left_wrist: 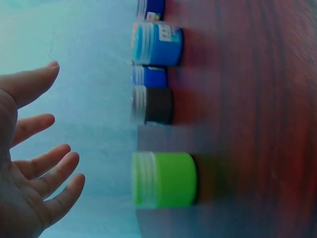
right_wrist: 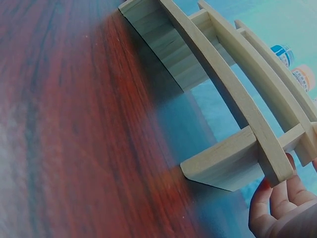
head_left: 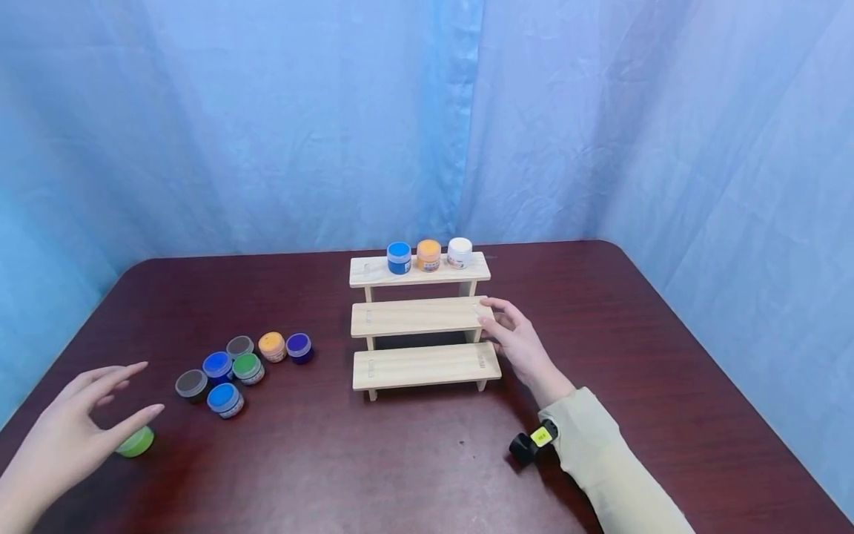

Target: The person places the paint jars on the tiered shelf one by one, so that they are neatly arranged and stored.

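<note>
My left hand [head_left: 76, 426] is spread in the air above a light green paint jar [head_left: 136, 443], thumb apart from the fingers. In the left wrist view nothing lies between its fingers, and the green jar [left_wrist: 173, 179] stands beside it. My right hand [head_left: 523, 345] grips the right end of a three-step wooden display stand [head_left: 423, 317], its fingers curled at the middle shelf's end. In the right wrist view, part of that hand is cut off by the frame. On the top step stand a blue jar [head_left: 399, 258], an orange jar [head_left: 429, 256] and a white jar [head_left: 459, 253].
Several paint jars cluster left of the stand, among them an orange jar [head_left: 272, 346], a dark blue jar [head_left: 299, 348], a green jar [head_left: 248, 368] and a blue jar [head_left: 225, 400]. Blue curtains [head_left: 300, 126] hang behind the dark red table [head_left: 400, 467].
</note>
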`<state>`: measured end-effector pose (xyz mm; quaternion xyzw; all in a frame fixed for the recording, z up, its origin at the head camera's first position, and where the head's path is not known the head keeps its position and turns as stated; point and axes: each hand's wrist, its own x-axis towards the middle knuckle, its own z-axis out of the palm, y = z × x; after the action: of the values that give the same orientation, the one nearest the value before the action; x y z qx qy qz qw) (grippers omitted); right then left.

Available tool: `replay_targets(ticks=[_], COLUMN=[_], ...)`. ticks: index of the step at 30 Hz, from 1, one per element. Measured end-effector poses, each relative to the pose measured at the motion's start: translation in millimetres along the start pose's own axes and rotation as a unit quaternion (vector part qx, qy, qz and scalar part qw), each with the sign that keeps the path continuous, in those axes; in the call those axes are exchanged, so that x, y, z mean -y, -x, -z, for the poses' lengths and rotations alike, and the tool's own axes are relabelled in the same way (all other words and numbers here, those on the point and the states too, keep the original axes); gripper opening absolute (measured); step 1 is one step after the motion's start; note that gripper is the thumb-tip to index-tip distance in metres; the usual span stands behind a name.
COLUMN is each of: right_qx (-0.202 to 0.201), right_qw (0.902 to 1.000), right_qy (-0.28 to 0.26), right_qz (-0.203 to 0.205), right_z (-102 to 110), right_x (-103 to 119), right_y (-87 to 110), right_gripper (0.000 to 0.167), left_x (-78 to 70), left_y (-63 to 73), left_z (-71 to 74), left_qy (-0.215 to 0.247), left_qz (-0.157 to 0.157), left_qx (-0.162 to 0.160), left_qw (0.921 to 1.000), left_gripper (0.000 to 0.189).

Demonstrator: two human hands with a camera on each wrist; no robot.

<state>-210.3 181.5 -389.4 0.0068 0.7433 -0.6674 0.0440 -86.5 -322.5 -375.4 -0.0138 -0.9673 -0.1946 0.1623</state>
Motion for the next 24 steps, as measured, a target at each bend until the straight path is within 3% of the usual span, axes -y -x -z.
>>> replay_targets(ticks=[4,13,24], right_qx=[0.001,0.000,-0.005], right_qw=[1.0000,1.0000,1.0000], right_qy=[0.000,0.000,-0.006], right_qz=[-0.001,-0.007,-0.002], right_z=[-1,-3,-1], right_x=[0,-1,0], right_y=[0.2,-1.2,-0.7], right_gripper=[0.040,0.039,0.039], left_x=[8.4,24.2,39.0], left_y=[5.1,7.4,16.8], left_z=[-1.8,-4.2,-15.9], left_qy=[-0.002,-0.007,0.011], left_qz=[0.007,0.031,0.054], left_qx=[0.016,0.101,0.125], left_qw=[0.9998,0.9944,0.9906], left_gripper=[0.067,0.069,0.068])
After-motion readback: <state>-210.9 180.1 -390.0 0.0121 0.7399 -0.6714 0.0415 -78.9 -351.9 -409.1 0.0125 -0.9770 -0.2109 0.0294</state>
